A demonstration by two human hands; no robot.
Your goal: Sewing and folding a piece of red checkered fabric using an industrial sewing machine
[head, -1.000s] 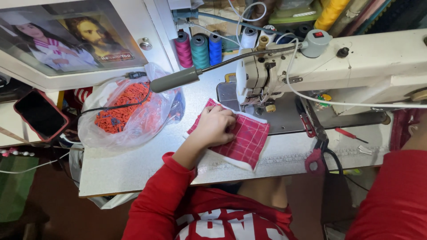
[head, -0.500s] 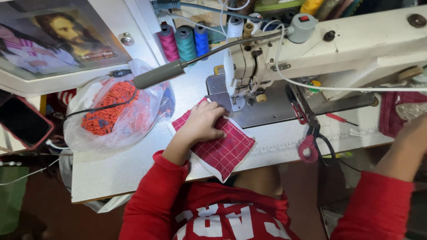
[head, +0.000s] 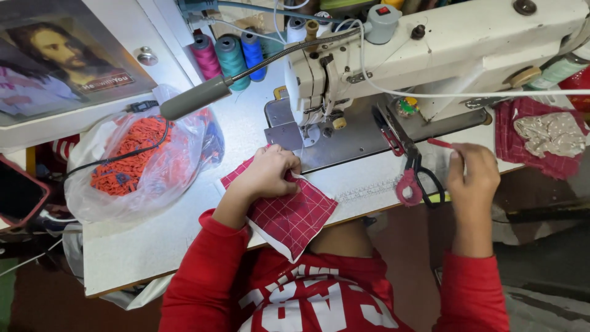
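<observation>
My left hand (head: pixel 267 175) rests on a red checked fabric piece (head: pixel 295 218) with a white underside. Its fingers curl over the fabric's upper edge, just in front of the sewing machine's needle area (head: pixel 319 126). The fabric hangs a little over the table's near edge. My right hand (head: pixel 472 175) is at the right of the machine bed, with its fingertips closed on the end of a thin red-handled tool (head: pixel 439 143). Scissors with pink handles (head: pixel 413 183) lie just left of that hand.
A white industrial sewing machine (head: pixel 467 49) fills the back right, with a flexible lamp (head: pixel 196 98) reaching left. Pink, teal and blue thread cones (head: pixel 230 58) stand behind. A clear bag of orange-red pieces (head: pixel 138 157) lies at left. More red checked cloth (head: pixel 541 138) lies far right.
My right hand has come in from the right edge to the red-handled tool beside the scissors. My left hand has stayed on the checked fabric, now closer to the needle.
</observation>
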